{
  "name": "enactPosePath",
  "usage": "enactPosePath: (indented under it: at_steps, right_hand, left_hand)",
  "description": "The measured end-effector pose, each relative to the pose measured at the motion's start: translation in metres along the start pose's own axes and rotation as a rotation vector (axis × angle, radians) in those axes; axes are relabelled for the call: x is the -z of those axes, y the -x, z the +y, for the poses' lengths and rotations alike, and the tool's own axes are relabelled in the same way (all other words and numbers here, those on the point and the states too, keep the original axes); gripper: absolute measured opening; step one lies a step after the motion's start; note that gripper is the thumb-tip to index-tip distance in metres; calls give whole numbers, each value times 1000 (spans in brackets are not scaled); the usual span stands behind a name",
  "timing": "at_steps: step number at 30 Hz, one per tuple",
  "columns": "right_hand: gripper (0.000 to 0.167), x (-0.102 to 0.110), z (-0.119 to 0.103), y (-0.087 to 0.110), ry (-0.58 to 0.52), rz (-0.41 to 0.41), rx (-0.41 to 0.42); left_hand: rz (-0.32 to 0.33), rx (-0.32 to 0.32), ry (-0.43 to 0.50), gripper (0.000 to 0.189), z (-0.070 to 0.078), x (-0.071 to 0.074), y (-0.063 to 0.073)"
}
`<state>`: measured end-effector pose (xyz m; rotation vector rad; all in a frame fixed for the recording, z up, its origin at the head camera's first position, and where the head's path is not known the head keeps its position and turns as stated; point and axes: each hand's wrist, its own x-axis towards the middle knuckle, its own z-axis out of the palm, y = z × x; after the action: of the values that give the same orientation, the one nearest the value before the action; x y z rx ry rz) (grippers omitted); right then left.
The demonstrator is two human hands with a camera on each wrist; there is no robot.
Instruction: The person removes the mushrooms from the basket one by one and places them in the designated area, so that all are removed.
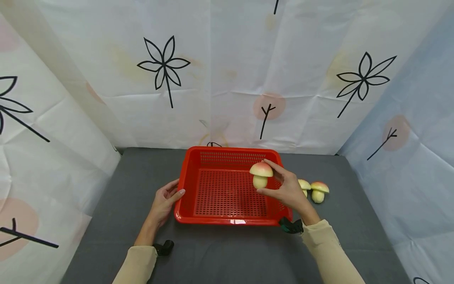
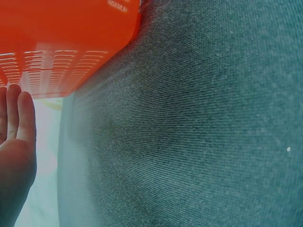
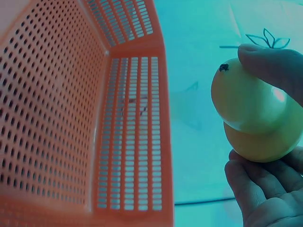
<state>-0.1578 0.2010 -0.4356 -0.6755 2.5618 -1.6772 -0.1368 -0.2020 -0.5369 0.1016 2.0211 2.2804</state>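
In the head view, my right hand holds a toy mushroom upright over the right part of a red plastic basket, thumb at the stem's base and fingers at the cap. The right wrist view shows the same mushroom between thumb and fingers, with the basket's slotted wall beside it. My left hand holds the basket's left rim, thumb on the rim and the other fingers along the outside. Those fingers look fairly straight against the wall in the left wrist view.
Two more toy mushrooms lie right of the basket: one in plain sight, the other partly behind my right hand. A dark grey cloth covers the table. Patterned white fabric hangs behind and along both sides.
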Motion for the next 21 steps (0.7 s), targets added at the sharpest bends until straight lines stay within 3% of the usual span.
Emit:
enactPosePath:
  at_steps: [8,16,21]
  right_hand:
    - [89,24,8,17,2,54,24]
    - [89,52,16,34,-35,106,-10]
    - [88,67,22,45,20,154,-33]
  left_hand:
    - [3,4,7,58,1,-1,0]
    - [7,2,12,57,1,-2,0]
    - [8,-3,11,57,1,-2,0]
